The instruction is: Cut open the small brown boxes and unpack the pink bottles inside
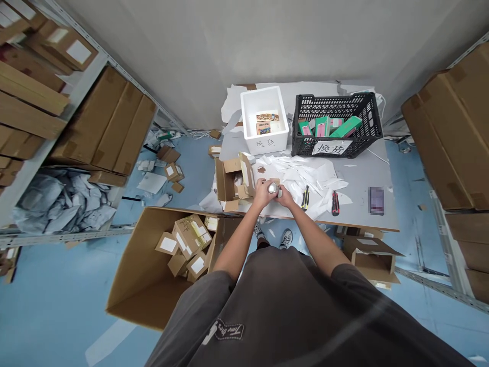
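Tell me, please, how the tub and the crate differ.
The tub is white with solid walls; the crate is black with lattice walls. The crate looks wider than the tub. The crate holds green boxes, the tub small packs. Both are open-topped and bear handwritten characters.

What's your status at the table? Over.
Left hand around shiny silvery item. Right hand curled close beside it, exact grip unclear. Open carton at left, loose white paper ahead and right.

Past the hands (263, 193) stand a white tub (265, 146) and a black crate (361, 145); far left, a shelf (79, 102) holds boxes (97, 122).
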A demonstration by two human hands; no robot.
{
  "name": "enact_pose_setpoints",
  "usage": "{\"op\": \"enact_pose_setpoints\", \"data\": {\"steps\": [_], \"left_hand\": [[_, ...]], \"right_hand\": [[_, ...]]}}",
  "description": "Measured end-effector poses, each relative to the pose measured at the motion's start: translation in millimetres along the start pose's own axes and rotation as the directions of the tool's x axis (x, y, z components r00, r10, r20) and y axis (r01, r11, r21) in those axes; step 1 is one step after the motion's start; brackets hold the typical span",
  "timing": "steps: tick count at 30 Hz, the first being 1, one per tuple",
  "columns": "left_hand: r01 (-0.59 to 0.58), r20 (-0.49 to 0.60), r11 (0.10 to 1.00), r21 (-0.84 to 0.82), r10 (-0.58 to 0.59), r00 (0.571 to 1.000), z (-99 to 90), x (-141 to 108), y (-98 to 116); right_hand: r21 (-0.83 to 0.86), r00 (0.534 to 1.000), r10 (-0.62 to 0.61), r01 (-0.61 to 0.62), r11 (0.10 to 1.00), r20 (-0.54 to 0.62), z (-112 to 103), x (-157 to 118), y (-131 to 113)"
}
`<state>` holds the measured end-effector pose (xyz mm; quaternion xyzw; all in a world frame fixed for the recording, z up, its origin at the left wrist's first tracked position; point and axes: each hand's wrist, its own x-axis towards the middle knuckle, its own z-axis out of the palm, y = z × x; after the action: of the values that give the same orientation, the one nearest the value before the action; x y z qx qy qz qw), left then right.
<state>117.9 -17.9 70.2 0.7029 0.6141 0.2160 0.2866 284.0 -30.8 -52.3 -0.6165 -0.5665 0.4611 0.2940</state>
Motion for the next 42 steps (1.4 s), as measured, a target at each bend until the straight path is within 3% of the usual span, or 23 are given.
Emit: {"op": "enact_pose_setpoints", "data": {"steps": [4,8,15,19,22,23,25,27,29,32,36,42], "left_hand": [[0.053,-0.052,0.994,0.092,-0.048,0.997,11.7,-1.2,-2.7],[0.041,0.003,0.994,0.106,-0.042,0.999,23.2,1.5,-3.4],[0.133,0.067,0.99,0.045,-0.135,0.989,36.3,3.4,-10.0],[0.034,0.181,0.994,0.105,-0.053,0.982,31.0,-2.6,-17.4],[-0.012,0.116,0.99,0.139,-0.005,0.993,27.0,-9.6,-29.6],[0.024,0.065,0.995,0.096,-0.031,0.997,26.9,-9.9,-35.1],[0.188,0.003,0.977,-0.104,-0.189,0.982,29.3,-4.5,-46.9],[0.36,0.054,0.878,-0.317,-0.362,0.931,35.5,8.6,-57.0],[0.434,0.146,0.796,-0.421,-0.413,0.899,44.2,25.6,-62.9],[0.437,0.217,0.752,-0.494,-0.381,0.899,55.2,47.1,-64.5],[0.32,0.189,0.717,-0.619,-0.259,0.947,53.7,51.9,-64.5],[0.096,0.161,0.848,-0.52,-0.014,0.987,28.1,24.4,-73.5]], "right_hand": [[-0.022,1.0,-0.002,0.002,1.0,0.011,-0.6,1.0,1.4],[-0.054,1.0,0.021,-0.02,0.998,0.022,-0.6,2.9,2.2],[-0.06,0.998,-0.042,0.045,0.997,0.049,-0.8,4.6,6.5],[-0.034,0.996,-0.073,0.075,0.997,0.058,-0.5,5.6,10.2],[-0.022,0.995,-0.077,0.078,0.997,0.064,0.0,5.8,11.2],[-0.024,0.995,-0.069,0.071,0.997,0.066,0.1,5.7,11.1],[-0.033,0.997,-0.05,0.052,0.998,0.065,-0.1,5.4,10.1],[-0.043,0.997,-0.035,0.038,0.998,0.063,-1.5,5.3,8.5],[-0.046,0.997,-0.029,0.032,0.998,0.066,-4.1,5.5,6.5],[-0.043,0.996,-0.024,0.028,0.999,0.09,-9.5,7.1,2.9],[-0.023,0.995,0.013,-0.011,1.0,0.094,-17.8,8.6,-3.9],[0.135,0.995,-0.008,-0.005,0.991,0.098,-35.6,-9.5,-16.1]]}}
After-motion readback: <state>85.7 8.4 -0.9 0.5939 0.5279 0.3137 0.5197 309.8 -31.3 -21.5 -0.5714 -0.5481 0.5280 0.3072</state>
